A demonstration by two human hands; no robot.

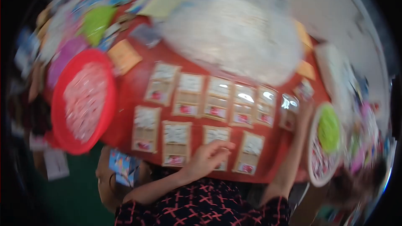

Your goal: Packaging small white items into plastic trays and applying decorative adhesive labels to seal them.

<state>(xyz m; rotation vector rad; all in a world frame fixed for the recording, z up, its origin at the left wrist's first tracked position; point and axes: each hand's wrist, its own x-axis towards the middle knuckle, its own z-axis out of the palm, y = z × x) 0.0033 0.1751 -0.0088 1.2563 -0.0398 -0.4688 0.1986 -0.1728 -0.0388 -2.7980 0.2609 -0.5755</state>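
My left hand (pixel 210 157) hovers over the front row of shallow rectangular trays, partly covering one tray (pixel 217 134). Its fingers are loosely bent and apart, with nothing visible in them. The trays have tan edges, white pieces at the far end and a pink-red patch at the near end; some in the back row, such as this tray (pixel 242 104), shine with glare. At the right, my right hand (pixel 305 108) reaches forward, blurred. Beside it lies a glossy tray (pixel 289 112), and at its fingertips shows a small pale, reddish bundle (pixel 304 89). Whether it grips either is unclear.
A large clear bag of white material (pixel 234 33) fills the table's far side. A red basin (pixel 55 113) of pink pieces stands left. On the right is a white oval basin (pixel 313 165) with a green dish (pixel 328 129). Orange packets (pixel 124 56) lie on the red table (pixel 121 119).
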